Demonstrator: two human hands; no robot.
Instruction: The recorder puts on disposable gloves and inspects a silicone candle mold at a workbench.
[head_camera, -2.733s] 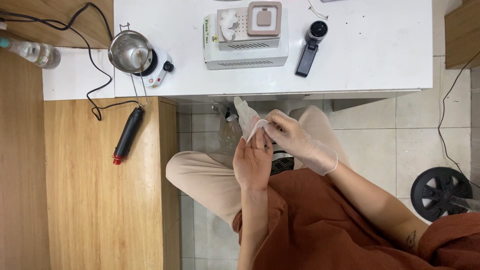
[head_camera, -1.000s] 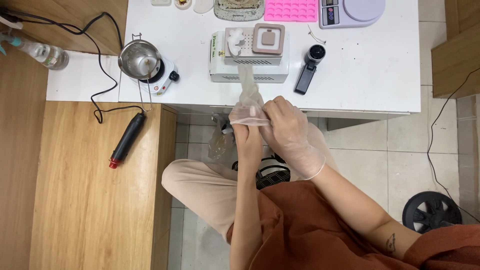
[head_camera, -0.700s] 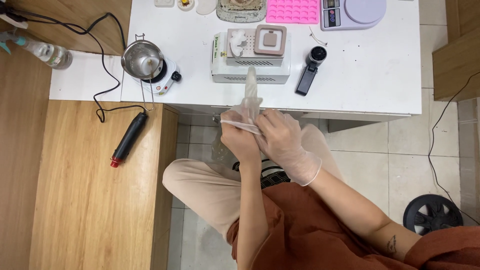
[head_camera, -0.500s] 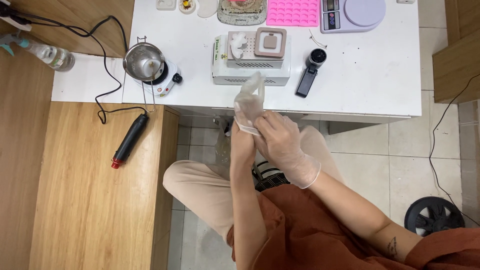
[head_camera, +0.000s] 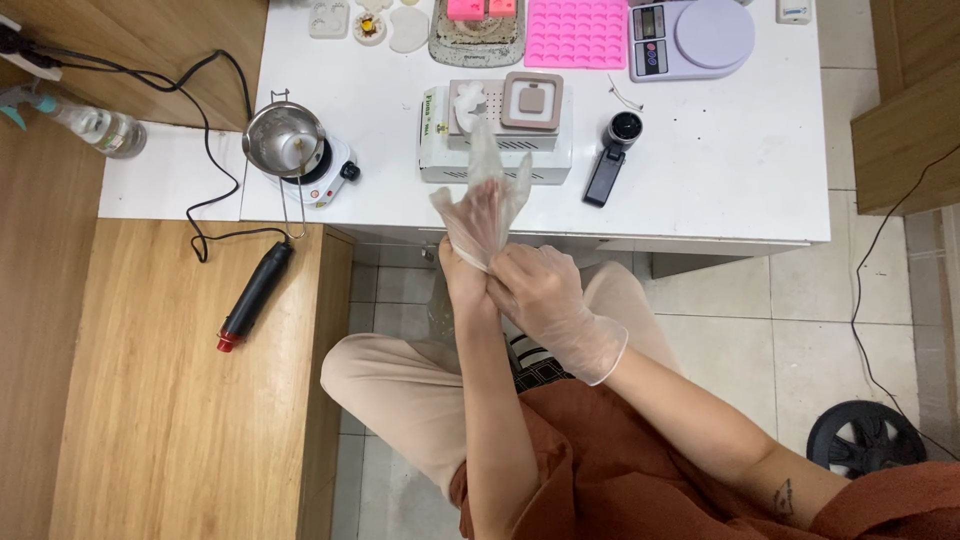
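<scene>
My left hand (head_camera: 466, 278) points up towards the table edge, its fingers pushed into a thin clear plastic glove (head_camera: 485, 205). The glove's fingertips hang loose and unfilled above the hand. My right hand (head_camera: 548, 300) wears a clear glove of the same kind. It pinches the loose glove's cuff at my left wrist. Both hands are held over my lap, just in front of the white table (head_camera: 720, 150).
On the table stand a small metal pot on a hot plate (head_camera: 288, 142), a white box-shaped device (head_camera: 495, 135), a pink silicone mould (head_camera: 578, 32), a kitchen scale (head_camera: 690, 35) and a black handheld tool (head_camera: 610, 160). A black heat tool (head_camera: 255, 295) lies on the wooden bench at the left.
My left hand has pushed further into the clear glove while my right hand pulls at the cuff. Both hands have risen towards the table edge.
</scene>
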